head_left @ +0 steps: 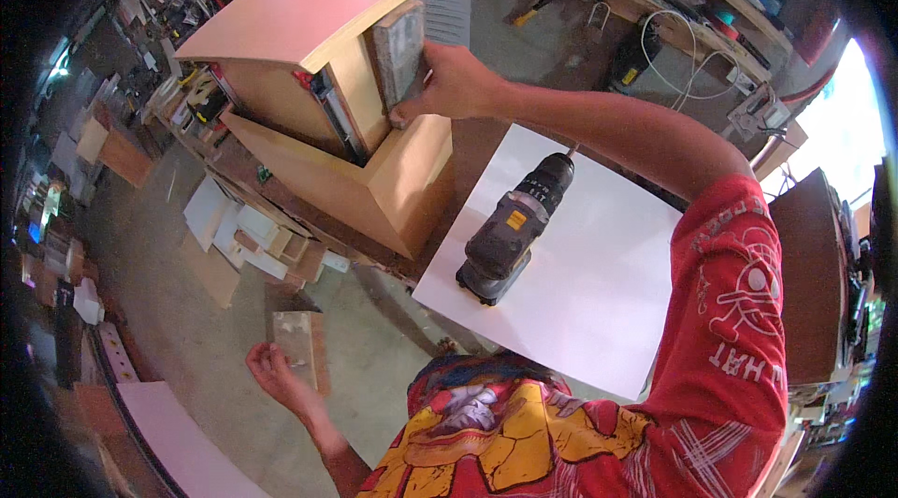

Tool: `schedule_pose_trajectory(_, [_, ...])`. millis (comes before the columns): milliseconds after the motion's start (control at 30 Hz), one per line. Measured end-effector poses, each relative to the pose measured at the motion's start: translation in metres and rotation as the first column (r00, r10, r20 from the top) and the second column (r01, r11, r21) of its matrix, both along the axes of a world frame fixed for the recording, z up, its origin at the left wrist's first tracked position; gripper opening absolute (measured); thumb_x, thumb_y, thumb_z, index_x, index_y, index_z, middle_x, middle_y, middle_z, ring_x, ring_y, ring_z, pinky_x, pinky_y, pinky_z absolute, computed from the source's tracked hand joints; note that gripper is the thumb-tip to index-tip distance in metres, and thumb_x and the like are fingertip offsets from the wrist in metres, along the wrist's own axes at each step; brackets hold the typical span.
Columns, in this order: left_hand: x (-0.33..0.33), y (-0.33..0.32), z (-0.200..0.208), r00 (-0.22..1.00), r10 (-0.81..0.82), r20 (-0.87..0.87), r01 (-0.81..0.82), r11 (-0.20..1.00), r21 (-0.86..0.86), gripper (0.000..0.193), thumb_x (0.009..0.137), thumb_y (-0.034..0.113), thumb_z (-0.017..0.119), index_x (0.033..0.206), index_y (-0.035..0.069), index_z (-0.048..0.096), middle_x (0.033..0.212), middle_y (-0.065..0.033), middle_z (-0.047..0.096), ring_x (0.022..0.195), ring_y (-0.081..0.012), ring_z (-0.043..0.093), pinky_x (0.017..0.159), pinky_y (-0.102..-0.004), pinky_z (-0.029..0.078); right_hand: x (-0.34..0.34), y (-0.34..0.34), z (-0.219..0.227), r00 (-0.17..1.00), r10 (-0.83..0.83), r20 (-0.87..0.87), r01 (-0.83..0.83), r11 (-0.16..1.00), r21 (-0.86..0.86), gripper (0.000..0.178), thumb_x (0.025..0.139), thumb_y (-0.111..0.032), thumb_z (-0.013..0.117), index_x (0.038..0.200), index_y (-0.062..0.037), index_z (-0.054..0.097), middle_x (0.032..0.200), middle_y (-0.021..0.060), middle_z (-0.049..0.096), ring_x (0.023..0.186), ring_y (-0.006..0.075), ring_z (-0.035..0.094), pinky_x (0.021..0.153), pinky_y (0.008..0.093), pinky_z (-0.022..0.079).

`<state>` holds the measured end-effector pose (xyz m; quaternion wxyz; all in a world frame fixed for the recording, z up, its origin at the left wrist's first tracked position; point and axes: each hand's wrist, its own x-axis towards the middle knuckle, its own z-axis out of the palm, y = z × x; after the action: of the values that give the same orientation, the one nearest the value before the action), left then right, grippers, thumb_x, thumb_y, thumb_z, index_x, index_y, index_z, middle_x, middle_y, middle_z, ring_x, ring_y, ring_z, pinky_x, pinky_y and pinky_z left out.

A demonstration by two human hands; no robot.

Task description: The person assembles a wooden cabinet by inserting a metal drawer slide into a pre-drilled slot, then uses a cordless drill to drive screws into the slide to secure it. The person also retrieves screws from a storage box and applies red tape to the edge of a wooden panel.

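My right hand (pixel 452 85) reaches across and grips a grey-faced rectangular block (pixel 402 54). The block stands upright against the side of a wooden drawer (pixel 281 105) with a pink-looking front panel (pixel 309 16). A metal slide (pixel 339 115) shows on the drawer, which sits partly within an open wooden box (pixel 374 189) on the workbench. My left hand (pixel 273 369) hangs low at the left, fingers loosely curled and apart, with nothing visible in it. A black cordless drill (pixel 510 231) lies on a white board (pixel 599 283) in front of me.
Below the left hand, a wood offcut (pixel 301 348) lies on the floor. Several board scraps (pixel 257 236) are piled beside the bench. Yellow-handled tools (pixel 538 7) and a white cable (pixel 692 44) lie toward the back. A brown panel (pixel 804 283) stands at the right.
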<state>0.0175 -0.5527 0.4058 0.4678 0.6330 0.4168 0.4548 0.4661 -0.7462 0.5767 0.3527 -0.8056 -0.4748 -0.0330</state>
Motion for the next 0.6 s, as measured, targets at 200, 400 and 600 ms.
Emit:
schedule_pose_trajectory(200, [0.019,-0.029,0.013,0.998,-0.027,0.048,0.028,0.999,-0.017,0.021,0.100,0.019,0.062,0.116,0.006,0.055,0.110,-0.0029,0.055,0.100,-0.0153,0.051,0.089,-0.0323,0.042,0.001,0.007,0.004,1.000,0.005,-0.010,-0.005,0.996,-0.092,0.088,0.068,-0.050,0.094,0.129,0.0045,0.061,0.115,0.0249,0.074,0.107,0.0376,0.074,0.094,0.0436,0.058])
schedule_pose_trajectory(400, [0.026,-0.043,0.016,0.997,-0.036,0.063,0.041,0.996,-0.074,0.019,0.100,0.017,0.062,0.114,0.006,0.056,0.105,-0.0026,0.055,0.099,-0.0154,0.052,0.089,-0.0322,0.043,0.005,0.014,0.001,0.999,-0.037,0.025,0.039,0.995,-0.096,0.086,0.062,-0.054,0.093,0.117,0.0081,0.069,0.106,0.0254,0.077,0.098,0.0375,0.076,0.086,0.0442,0.062])
schedule_pose_trajectory(600, [0.072,-0.047,0.039,0.960,-0.277,-0.033,0.278,0.942,0.188,0.019,0.102,0.019,0.064,0.111,0.003,0.058,0.107,-0.0051,0.057,0.102,-0.0189,0.053,0.094,-0.0344,0.044,0.011,-0.004,0.001,0.995,-0.071,0.069,0.081,0.984,-0.161,0.068,0.063,-0.051,0.092,0.100,0.0051,0.077,0.097,0.0246,0.077,0.090,0.0356,0.077,0.082,0.0440,0.063])
